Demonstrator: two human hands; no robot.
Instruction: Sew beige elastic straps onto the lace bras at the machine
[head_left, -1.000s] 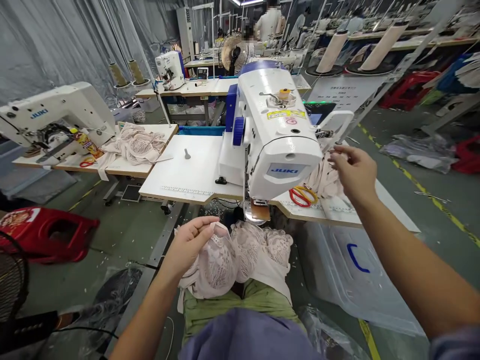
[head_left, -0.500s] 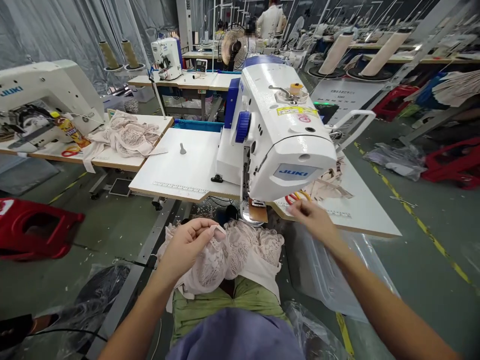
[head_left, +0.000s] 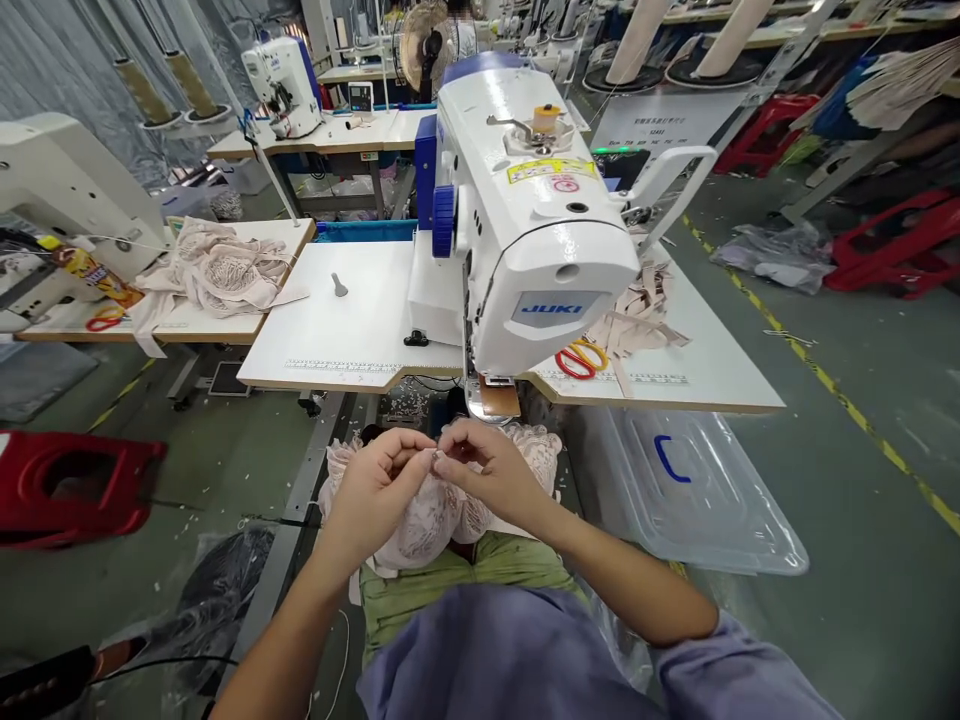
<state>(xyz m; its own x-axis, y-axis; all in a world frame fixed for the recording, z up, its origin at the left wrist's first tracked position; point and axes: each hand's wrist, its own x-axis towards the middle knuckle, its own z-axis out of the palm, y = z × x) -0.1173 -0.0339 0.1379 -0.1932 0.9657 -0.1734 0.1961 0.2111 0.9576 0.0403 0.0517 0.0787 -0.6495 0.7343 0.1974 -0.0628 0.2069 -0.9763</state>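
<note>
A pale pink lace bra [head_left: 420, 525] lies bunched across my lap, below the sewing machine's front. My left hand [head_left: 386, 480] pinches a small edge of it above the left cup. My right hand [head_left: 487, 470] is closed too, thumb and finger meeting my left fingertips at that edge. What the right fingertips hold is too small to make out. Just beyond my hands stands the white JUKI sewing machine [head_left: 555, 250], its brown plate [head_left: 500, 401] under the head. Both hands are apart from the machine.
Scissors with red and orange handles [head_left: 577, 358] and pale fabric strips [head_left: 637, 315] lie on the right tabletop. A clear lidded bin [head_left: 697, 490] stands below. On the left table are more pink lace pieces [head_left: 217, 270] and a bottle [head_left: 94, 272]. A red stool [head_left: 75, 485] stands left.
My right hand has moved from beside the scissors at the table's edge, left and down to my left hand. The left hand keeps its pinch on the bra. The view has shifted.
</note>
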